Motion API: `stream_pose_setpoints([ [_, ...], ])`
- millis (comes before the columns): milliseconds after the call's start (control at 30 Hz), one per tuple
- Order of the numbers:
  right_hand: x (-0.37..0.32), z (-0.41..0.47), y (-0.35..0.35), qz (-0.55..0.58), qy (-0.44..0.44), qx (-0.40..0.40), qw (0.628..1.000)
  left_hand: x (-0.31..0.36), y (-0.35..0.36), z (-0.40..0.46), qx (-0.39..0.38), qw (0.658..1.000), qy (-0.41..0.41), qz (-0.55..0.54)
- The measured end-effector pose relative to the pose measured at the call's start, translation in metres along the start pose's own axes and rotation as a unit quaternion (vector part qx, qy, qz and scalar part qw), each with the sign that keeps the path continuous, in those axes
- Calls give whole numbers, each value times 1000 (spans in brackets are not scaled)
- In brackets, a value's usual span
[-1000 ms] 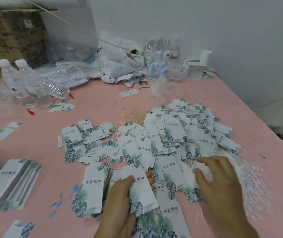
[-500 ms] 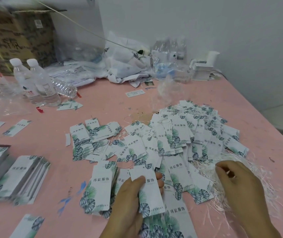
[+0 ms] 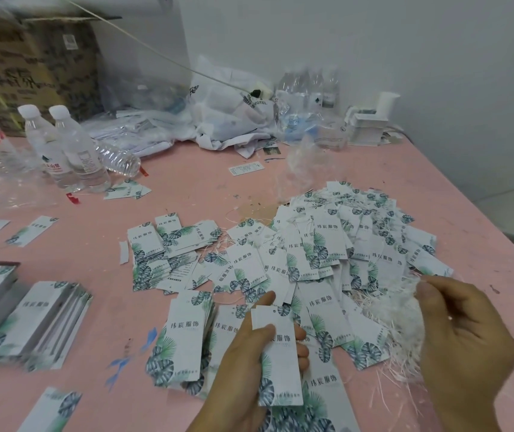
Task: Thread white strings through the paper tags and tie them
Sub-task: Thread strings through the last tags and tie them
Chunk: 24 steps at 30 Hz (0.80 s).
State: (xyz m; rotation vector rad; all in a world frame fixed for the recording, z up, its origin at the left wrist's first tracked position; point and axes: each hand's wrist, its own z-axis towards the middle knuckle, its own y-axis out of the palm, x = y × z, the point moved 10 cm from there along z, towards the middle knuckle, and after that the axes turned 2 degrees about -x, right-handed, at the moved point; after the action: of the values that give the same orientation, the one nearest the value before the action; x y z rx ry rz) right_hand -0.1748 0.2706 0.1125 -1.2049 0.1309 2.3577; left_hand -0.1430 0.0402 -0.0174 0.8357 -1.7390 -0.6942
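Paper tag [image 3: 276, 353] sat pinched in the left hand [image 3: 249, 366] near the desk's [image 3: 187, 188] front edge; the right hand [image 3: 464, 341] pinched strands from the white strings [image 3: 402, 332] beside it.

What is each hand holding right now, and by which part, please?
Left hand grips a paper tag near its top; right hand pinches white strings from the bundle's top.

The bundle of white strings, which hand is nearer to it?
Right. The right hand is at the bundle of white strings, fingers pulling from it; the left hand holds a paper tag off to its left.
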Motion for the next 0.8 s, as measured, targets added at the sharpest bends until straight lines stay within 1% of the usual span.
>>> stream_pose_setpoints([
  [67,-6,-10,14,20,10,-24,999,0,2,0,-10,1000,1,7],
  [100,-2,-16,22,36,33,-43,998,1,3,-1,-12,1000,2,12],
  [133,5,-22,33,58,72,-74,993,3,4,-1,-14,1000,3,17],
  [167,16,-30,49,74,125,-126,981,5,6,-2,-16,1000,6,22],
  [200,27,-43,65,93,185,-185,961,6,8,-4,-21,999,6,29],
  [233,38,-56,78,133,247,-226,933,6,10,-5,-28,999,1,33],
  [267,45,-67,88,191,307,-242,900,6,13,-6,-36,999,-6,39],
  [300,50,-76,94,239,356,-241,870,5,14,-6,-44,998,-12,50],
  [333,53,-82,98,268,392,-235,848,4,15,-7,-51,996,-16,65],
  [367,54,-87,100,280,414,-231,835,3,15,-8,-57,995,-18,81],
  [433,54,-95,105,295,439,-234,816,3,17,-7,-65,989,-16,129],
  [533,47,-103,113,325,451,-247,794,4,13,-5,-68,972,10,226],
  [633,40,-109,118,347,453,-265,777,3,12,-4,-66,963,32,260],
  [700,37,-110,120,347,445,-280,777,5,12,-5,-69,960,50,268],
  [800,37,-107,119,322,417,-302,795,7,11,-5,-71,956,68,276],
])
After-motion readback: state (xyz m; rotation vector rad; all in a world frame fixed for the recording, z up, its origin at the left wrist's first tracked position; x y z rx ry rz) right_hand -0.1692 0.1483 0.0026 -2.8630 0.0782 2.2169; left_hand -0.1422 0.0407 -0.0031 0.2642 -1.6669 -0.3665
